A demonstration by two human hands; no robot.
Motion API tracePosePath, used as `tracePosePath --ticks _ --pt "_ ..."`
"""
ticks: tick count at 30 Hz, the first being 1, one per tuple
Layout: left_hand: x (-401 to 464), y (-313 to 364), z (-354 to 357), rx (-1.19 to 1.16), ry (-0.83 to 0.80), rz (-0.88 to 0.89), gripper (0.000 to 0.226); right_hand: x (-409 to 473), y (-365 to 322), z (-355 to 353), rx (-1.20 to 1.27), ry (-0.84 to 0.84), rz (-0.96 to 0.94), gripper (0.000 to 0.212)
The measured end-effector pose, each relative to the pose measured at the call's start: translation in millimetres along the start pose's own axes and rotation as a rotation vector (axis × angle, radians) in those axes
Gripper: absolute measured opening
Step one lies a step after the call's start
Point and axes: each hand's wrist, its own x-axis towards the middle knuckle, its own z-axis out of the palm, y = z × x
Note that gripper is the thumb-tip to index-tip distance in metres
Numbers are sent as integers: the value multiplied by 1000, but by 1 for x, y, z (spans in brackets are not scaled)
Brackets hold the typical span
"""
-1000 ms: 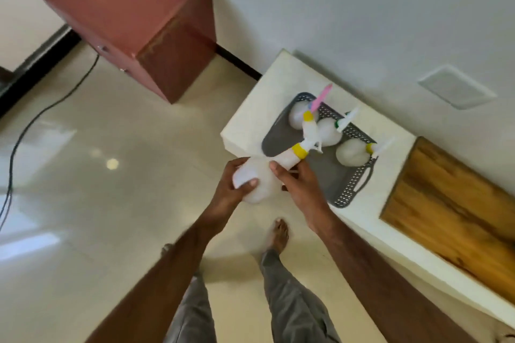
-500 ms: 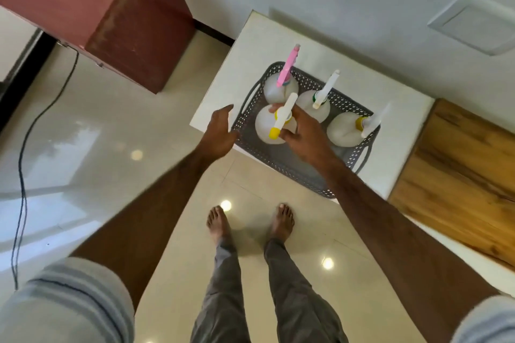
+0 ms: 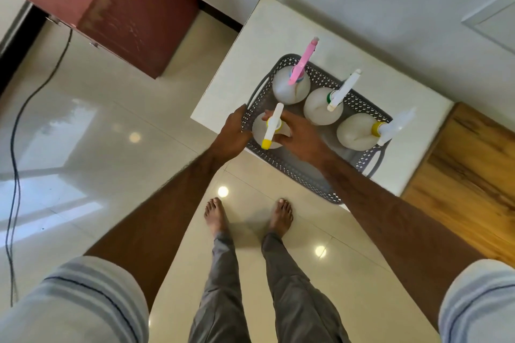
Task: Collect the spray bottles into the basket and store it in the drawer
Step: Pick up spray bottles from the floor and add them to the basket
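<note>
- Pale glossy floor tiles (image 3: pixel 83 125) fill the head view, with a white counter (image 3: pixel 231 92) against the wall and an open reddish drawer (image 3: pixel 117 0) at upper left.
- On the counter sits a grey perforated basket (image 3: pixel 292 172), now holding four white spray bottles upright.
- One second ago both hands carried the yellow-tipped bottle (image 3: pixel 269 131) over the floor; it now stands in the basket's near-left corner.
- Right hand (image 3: pixel 301 139) rests against that bottle with fingers loosening, half open.
- Left hand (image 3: pixel 232 136) has shifted to the basket's left rim, fingers curled over it.
- No other bottles are visible, so collecting looks finished; carrying the basket to the drawer likely comes next.
</note>
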Motion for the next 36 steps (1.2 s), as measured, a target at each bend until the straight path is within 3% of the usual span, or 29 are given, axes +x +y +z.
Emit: tracePosePath --ticks 5,10,16,20,25,30,32,36 --pt "1 -3 -1 -15 -26 0 50 -2 9 12 7 46 -31 50" --pt "4 -7 -5 2 -55 -64 67 4 9 16 -27 74 -64 51" --pt "4 -8 -4 -7 -70 -63 62 11 7 19 4 93 -60 52" --pt "1 -11 -4 2 -63 -52 68 10 8 21 -28 75 20 65" --pt "-25 -26 -5 39 23 -53 76 -16 -1 23 10 291 29 82" --pt "-90 -51 -2 92 135 -72 71 -85 -20 60 -236 404 136 63" --pt "-127 -68 3 97 194 -106 72 -111 -29 86 -310 280 150 62" --pt "-204 -117 13 141 263 -202 74 -142 -45 146 -450 -134 63 68"
